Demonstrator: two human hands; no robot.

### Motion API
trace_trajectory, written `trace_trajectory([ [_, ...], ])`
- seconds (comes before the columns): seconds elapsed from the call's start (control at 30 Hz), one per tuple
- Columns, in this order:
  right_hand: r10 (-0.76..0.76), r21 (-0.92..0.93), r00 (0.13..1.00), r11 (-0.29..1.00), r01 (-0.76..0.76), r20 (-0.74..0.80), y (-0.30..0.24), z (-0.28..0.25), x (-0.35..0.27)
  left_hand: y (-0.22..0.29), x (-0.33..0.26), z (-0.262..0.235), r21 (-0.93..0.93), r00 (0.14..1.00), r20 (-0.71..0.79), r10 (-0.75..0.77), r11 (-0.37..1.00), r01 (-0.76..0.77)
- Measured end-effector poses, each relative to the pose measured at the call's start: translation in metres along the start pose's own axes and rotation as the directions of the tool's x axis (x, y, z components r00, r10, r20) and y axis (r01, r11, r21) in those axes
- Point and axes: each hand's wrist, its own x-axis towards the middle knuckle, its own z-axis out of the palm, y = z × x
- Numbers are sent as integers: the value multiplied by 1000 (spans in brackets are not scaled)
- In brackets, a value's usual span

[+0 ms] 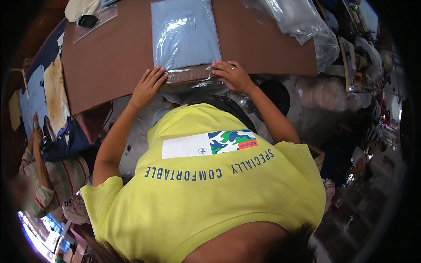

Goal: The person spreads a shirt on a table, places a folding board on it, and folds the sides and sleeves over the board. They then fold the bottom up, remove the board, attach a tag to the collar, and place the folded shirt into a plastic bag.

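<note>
A folded light blue garment (pixel 186 39) lies in a clear plastic bag (pixel 193 75) on the brown table, straight ahead of me. The bag's near end reaches past the folded cloth and droops over the table's front edge. My left hand (pixel 149 86) rests at the near left corner of the bag, fingers stretched out and apart. At the near right corner lies my right hand (pixel 234 76), with a ring on one finger and its fingers extended over the plastic. Both thumbs are hard to make out.
Clear plastic bags (pixel 298 19) are heaped at the table's far right. A small black object (pixel 87 20) sits on plastic at the far left. A round black thing (pixel 272 100) is below the table edge. Left, another person's hand (pixel 37 133) works near blue cloth (pixel 35 98).
</note>
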Motion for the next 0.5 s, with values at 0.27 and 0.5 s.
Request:
trace_trajectory([
  [0.27, 288, 431, 912, 891, -143, -292, 8, -2, 21, 3, 18, -15, -575, 917, -169, -361, 792, 206],
  [0.5, 489, 465, 799, 831, -304, -350, 15, 4, 51, 5, 52, -10, -617, 684, -154, -713, 610, 497],
])
